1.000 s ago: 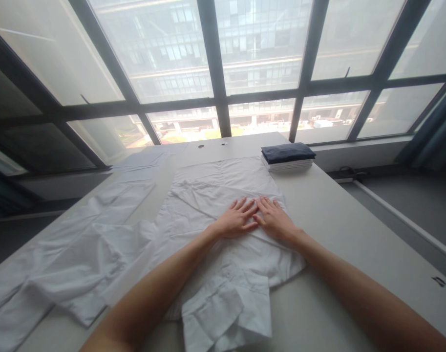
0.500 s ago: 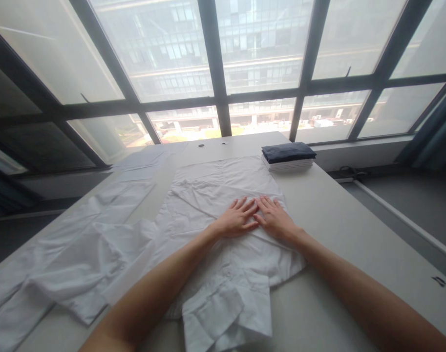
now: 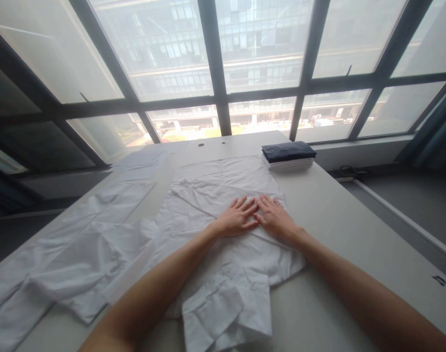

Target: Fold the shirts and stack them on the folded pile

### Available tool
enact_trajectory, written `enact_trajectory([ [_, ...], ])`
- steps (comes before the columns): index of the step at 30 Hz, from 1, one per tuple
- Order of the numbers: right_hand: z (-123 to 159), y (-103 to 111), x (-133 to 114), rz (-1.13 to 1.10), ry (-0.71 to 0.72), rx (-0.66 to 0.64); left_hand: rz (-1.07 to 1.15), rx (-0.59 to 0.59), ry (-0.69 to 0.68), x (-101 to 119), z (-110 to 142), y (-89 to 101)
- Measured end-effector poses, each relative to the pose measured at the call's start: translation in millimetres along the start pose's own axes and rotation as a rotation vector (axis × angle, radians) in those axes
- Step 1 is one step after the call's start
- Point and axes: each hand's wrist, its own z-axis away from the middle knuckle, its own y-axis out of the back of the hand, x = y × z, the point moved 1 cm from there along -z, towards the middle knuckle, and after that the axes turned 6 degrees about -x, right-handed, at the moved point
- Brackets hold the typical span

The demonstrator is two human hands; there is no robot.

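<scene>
A white shirt lies spread and creased on a pale table, its collar end crumpled near me. My left hand rests flat on the shirt's middle with fingers stretched out. My right hand lies flat beside it, fingers spread, fingertips nearly touching the left hand. Neither hand holds anything.
More white garments sprawl over the table's left side. A folded stack with a dark blue piece on top sits at the far right corner. Large windows stand behind the table. The floor drops away on the right.
</scene>
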Motion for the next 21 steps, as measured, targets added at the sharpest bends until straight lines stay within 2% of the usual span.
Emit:
enact_trajectory([
  [10,0.2,-3.1,0.9,-0.004,0.008,0.014,0.045,0.08,0.011,6.4,1.2,3.9],
  [13,1.3,-4.4,1.7,-0.003,0.011,0.013,0.074,0.094,0.023,7.6,9.8,11.0],
  [17,3.4,-6.3,2.7,0.035,0.026,0.005,0.104,0.211,0.105,9.6,51.8,31.8],
  [21,5.3,-9.0,4.7,0.069,0.031,-0.01,0.102,0.358,0.275,-4.0,127.7,50.7],
])
